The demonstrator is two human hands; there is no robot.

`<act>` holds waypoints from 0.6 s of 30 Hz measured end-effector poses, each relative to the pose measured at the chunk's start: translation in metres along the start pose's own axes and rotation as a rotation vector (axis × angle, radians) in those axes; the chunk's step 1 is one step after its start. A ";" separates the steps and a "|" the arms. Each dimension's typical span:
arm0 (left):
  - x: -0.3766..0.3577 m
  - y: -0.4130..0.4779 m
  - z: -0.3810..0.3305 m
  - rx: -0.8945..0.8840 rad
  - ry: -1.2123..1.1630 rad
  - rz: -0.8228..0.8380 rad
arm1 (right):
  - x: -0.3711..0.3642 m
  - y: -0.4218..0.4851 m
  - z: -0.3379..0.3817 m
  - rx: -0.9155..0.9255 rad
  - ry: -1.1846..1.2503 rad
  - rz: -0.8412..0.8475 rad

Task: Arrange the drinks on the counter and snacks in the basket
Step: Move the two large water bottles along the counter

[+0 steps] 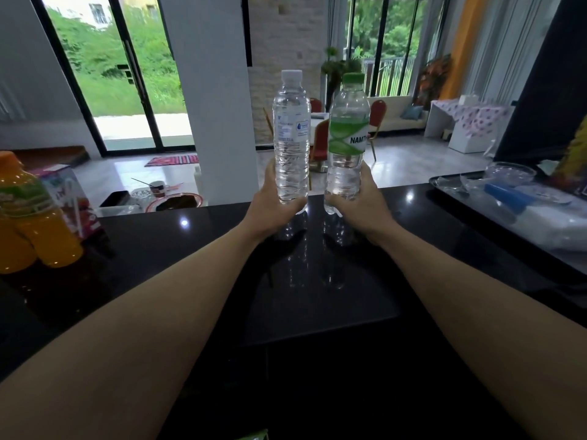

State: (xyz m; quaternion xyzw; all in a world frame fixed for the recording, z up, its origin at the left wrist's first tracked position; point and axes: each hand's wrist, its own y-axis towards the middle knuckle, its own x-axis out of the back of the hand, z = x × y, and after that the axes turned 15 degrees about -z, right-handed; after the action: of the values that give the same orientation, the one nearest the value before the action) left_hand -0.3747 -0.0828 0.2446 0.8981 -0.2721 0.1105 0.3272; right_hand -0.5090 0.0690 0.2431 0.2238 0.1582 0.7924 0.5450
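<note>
Black glossy counter (pixel 165 249), far middle edge: left hand (pixel 270 203) grips the base of an upright white-capped water bottle (pixel 291 122), right hand (pixel 360 201) grips an upright green-labelled water bottle (pixel 347 128) just beside it, with orange juice bottles (pixel 31 223) standing far left.

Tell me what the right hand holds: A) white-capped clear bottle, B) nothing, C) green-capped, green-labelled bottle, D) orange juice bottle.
C: the right hand grips the green-capped bottle near its base; the left hand holds the white-capped bottle.
</note>
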 end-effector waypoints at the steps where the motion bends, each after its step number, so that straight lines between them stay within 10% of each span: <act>1: -0.001 0.001 0.000 0.006 -0.011 0.007 | 0.000 0.001 0.000 0.000 -0.003 0.000; 18: -0.008 0.002 -0.001 0.037 0.061 -0.014 | -0.003 0.003 -0.003 -0.031 -0.064 -0.092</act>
State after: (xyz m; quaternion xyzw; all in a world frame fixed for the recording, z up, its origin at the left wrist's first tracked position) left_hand -0.3824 -0.0800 0.2434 0.9021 -0.2537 0.1406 0.3194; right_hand -0.5118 0.0646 0.2417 0.2331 0.1386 0.7613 0.5889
